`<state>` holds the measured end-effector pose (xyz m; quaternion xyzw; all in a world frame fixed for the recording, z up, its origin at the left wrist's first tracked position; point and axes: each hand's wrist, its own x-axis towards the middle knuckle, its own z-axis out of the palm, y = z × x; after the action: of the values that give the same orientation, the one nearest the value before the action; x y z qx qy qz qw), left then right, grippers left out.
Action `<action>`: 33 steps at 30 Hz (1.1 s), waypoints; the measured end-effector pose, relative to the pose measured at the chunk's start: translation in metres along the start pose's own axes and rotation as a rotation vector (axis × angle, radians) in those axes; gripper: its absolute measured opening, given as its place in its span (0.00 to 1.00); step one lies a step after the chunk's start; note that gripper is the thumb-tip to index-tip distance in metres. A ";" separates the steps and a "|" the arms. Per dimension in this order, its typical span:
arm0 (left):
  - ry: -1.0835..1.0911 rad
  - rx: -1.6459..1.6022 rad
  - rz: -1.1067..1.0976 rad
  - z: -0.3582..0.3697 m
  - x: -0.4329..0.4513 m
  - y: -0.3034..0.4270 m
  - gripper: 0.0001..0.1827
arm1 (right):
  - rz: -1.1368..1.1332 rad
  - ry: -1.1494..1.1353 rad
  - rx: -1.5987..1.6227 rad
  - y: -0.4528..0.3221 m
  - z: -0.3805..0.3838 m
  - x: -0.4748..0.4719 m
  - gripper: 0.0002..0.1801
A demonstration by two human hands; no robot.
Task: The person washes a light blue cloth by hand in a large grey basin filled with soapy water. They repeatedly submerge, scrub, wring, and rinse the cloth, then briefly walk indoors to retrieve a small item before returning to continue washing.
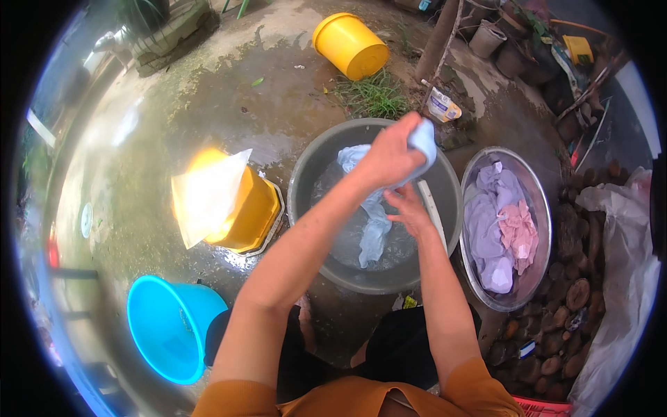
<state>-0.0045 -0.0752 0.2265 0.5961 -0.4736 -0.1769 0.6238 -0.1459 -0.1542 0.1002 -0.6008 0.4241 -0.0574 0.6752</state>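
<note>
A wide grey plastic basin (300, 229) holding water stands before me. My left hand (393, 156) is raised over its far right part, closed on a bunched end of a light blue wet cloth (376, 229). The rest of the cloth trails down into the water, partly hidden behind my left forearm. My right hand (409, 211) is lower, over the right side of the basin. Its fingers are spread close to the cloth; whether they touch it is hard to tell. Beside it a white bar (432, 211) leans against the inner wall.
To the right, an oval metal tub (544, 229) holds lilac garments (490, 219) and a pink one (520, 234). Leftward are a yellow container (255, 219) with a glaring white sheet or packet (208, 200) on it and a blue basin (167, 333). A yellow bucket (351, 47) lies beyond.
</note>
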 end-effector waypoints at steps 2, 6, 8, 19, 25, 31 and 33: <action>-0.016 0.118 -0.026 0.010 -0.012 -0.036 0.15 | 0.009 -0.118 -0.042 0.027 -0.007 0.023 0.32; 0.014 0.632 -0.388 -0.040 -0.058 -0.115 0.18 | -0.109 0.254 0.038 0.056 -0.044 0.038 0.18; 0.057 0.841 -0.393 -0.050 -0.090 -0.150 0.21 | -0.223 0.253 -0.241 0.062 -0.033 0.036 0.18; -1.089 0.730 -0.966 0.025 -0.203 -0.238 0.25 | 0.218 -0.508 -1.307 0.154 0.045 0.013 0.27; -0.506 0.698 -0.799 0.023 -0.182 -0.211 0.31 | -0.049 -0.140 -0.160 0.019 0.013 -0.009 0.11; 0.052 -0.574 -0.909 0.034 -0.139 -0.191 0.21 | -0.403 0.049 0.413 -0.077 -0.015 -0.087 0.17; 0.341 -0.923 -0.889 0.040 -0.139 -0.193 0.17 | -0.210 0.237 0.357 -0.047 -0.030 -0.077 0.22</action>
<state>-0.0382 -0.0330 -0.0087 0.4262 0.0470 -0.5054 0.7488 -0.1933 -0.1449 0.1819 -0.5019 0.4186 -0.2717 0.7065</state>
